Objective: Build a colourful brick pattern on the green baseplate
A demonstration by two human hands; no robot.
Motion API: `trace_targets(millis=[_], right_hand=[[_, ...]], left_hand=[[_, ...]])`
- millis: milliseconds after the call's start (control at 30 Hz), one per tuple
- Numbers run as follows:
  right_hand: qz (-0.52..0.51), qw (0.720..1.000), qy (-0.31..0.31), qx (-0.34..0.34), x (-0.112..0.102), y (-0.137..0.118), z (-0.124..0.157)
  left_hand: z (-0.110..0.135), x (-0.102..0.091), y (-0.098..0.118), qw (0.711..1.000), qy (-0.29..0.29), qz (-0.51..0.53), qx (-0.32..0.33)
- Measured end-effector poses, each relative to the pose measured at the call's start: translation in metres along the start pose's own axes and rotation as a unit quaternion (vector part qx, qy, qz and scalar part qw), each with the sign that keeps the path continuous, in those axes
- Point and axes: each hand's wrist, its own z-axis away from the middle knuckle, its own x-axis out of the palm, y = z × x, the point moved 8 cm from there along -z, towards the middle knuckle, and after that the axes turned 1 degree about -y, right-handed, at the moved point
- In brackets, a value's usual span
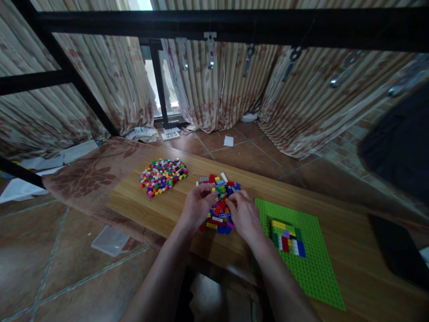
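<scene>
A loose pile of toy building bricks [219, 209] in many colours lies on the wooden table between my two hands. My left hand [197, 205] is at the pile's left side, thumb and forefinger closed around a small yellow brick [213, 190]. Reaching in from the right, my right hand [245, 213] has its fingertips bent together down among the bricks; what they grip, if anything, is hidden. To the right of that hand lies a green baseplate [321, 255], bearing a low block of joined bricks [287, 239] in yellow, green, white, red and blue.
A spread of small coloured bricks [162, 176] covers part of the wooden table [134, 197] at the left. A dark flat object [395, 246] rests at the right end. On the floor is a clear plastic box [112, 240]. A black metal frame [214, 27] with hanging hooks spans above.
</scene>
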Motion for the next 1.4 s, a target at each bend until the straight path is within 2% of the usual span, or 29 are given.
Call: trace_targets(millis=[67, 167, 267, 333, 467, 600, 667, 733, 800, 867, 967, 1100, 1233, 1333, 1400], right_hand=[[-0.035, 0.999, 0.018, 0.014, -0.007, 0.004, 0.001], [-0.156, 0.985, 0.048, 0.065, -0.02, 0.017, 0.002], [-0.298, 0.946, 0.039, 0.122, -0.024, 0.025, 0.006], [-0.364, 0.921, 0.02, 0.136, -0.024, 0.022, 0.008], [-0.42, 0.899, -0.026, 0.119, -0.02, 0.006, 0.01], [-0.448, 0.886, -0.007, 0.119, -0.026, 0.008, 0.009], [-0.429, 0.896, 0.011, 0.115, -0.033, 0.015, 0.01], [-0.347, 0.933, 0.01, 0.099, -0.039, 0.022, 0.012], [-0.211, 0.974, -0.025, 0.076, -0.039, 0.026, 0.015], [-0.083, 0.992, -0.079, 0.051, -0.033, 0.029, 0.02], [0.025, 0.992, -0.124, 0.018, -0.024, 0.029, 0.027], [0.074, 0.989, -0.127, 0.009, -0.016, 0.028, 0.029], [0.083, 0.989, -0.123, 0.007, -0.015, 0.027, 0.027], [0.064, 0.993, -0.101, 0.003, -0.027, 0.024, 0.025], [0.022, 0.995, -0.094, 0.003, -0.037, 0.023, 0.024]], left_hand=[[0.0, -0.001, 0.001, 1.0, 0.002, -0.004, 0.0], [0.001, 0.004, -0.001, 1.0, -0.008, -0.018, 0.0], [0.004, 0.017, -0.007, 0.999, -0.037, -0.033, -0.006], [0.008, 0.027, -0.013, 0.998, -0.054, -0.027, -0.022], [0.017, 0.045, -0.019, 0.994, -0.091, 0.031, -0.059], [0.02, 0.051, -0.019, 0.985, -0.116, 0.091, -0.092], [0.02, 0.051, -0.019, 0.974, -0.135, 0.135, -0.121], [0.017, 0.047, -0.017, 0.968, -0.128, 0.166, -0.136], [0.012, 0.036, -0.014, 0.972, -0.093, 0.178, -0.125], [0.008, 0.026, -0.01, 0.976, -0.061, 0.179, -0.107], [0.005, 0.015, -0.008, 0.98, -0.034, 0.17, -0.093], [0.003, 0.007, -0.01, 0.984, -0.004, 0.15, -0.093], [0.003, 0.006, -0.01, 0.989, 0.004, 0.114, -0.095], [0.005, 0.009, -0.007, 0.997, -0.004, 0.033, -0.071], [0.007, 0.017, -0.007, 0.998, -0.029, -0.032, -0.051]])
